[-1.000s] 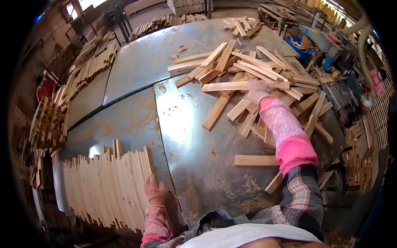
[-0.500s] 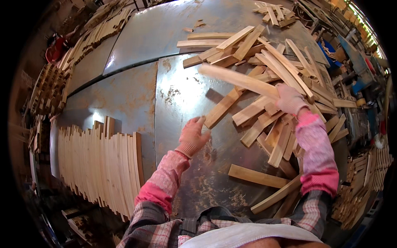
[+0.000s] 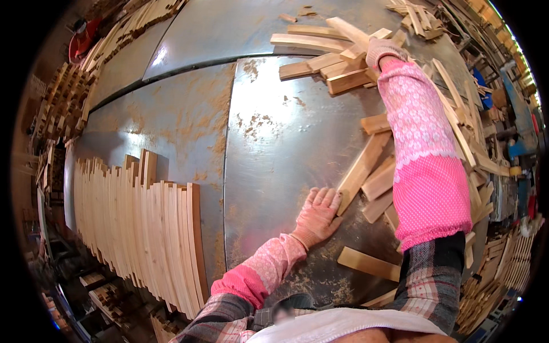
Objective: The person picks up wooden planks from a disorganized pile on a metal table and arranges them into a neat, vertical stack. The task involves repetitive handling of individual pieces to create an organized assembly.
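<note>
Your left hand lies flat, fingers extended, on the metal tabletop, beside the near end of a wooden slat. Your right hand is at the far slat pile; I cannot tell whether its fingers grasp anything.

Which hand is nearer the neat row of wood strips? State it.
Left. The left hand is to the right of the row, apart from it; the right hand is farther away, at the loose pieces.
</note>
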A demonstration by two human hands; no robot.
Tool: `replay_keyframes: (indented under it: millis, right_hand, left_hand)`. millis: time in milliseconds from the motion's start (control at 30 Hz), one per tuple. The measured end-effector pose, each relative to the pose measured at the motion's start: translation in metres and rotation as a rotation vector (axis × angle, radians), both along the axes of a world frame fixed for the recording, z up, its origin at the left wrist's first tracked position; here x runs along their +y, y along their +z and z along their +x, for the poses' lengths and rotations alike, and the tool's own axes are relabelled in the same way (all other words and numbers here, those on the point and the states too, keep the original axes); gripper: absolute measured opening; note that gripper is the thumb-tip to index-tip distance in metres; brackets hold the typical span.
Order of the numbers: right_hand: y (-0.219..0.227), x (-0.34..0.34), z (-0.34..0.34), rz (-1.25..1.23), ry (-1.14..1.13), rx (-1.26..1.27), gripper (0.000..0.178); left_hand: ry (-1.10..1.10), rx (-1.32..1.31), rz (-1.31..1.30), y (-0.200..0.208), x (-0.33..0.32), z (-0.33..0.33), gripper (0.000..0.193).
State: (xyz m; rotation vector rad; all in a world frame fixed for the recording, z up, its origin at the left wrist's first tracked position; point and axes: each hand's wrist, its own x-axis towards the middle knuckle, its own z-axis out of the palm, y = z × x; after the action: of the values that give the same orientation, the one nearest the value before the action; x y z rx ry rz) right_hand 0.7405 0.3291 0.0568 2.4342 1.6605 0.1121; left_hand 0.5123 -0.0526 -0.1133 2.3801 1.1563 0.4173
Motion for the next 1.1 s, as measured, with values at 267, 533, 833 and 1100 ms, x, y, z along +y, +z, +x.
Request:
replay_keyframes:
  millis: [267,533,833,1100]
  right_hand:
    - [-0.034,0.051,-0.016,-0.227,0.311,-0.133,0.048]
    - [0.062,-0.084,-0.012,-0.522,0.378,0.07,0.084]
    - [0.13,-0.262,-0.077,-0.822,0.423,0.025,0.053]
    - [0.093,-0.23,-0.138,-0.154,0.26,1.704,0.041]
  left_hand:
    - [0.008,-0.074,-0.075,0.004,-0.001,-0.013,0.064]
    - [0.083,-0.164,-0.11,0.005,0.003,-0.025,0.06]
    - [0.578,-0.374,-0.127,0.06,0.15,-0.079,0.061]
    - [0.636,-1.46,-0.711,0.018,0.189,-0.091,0.044]
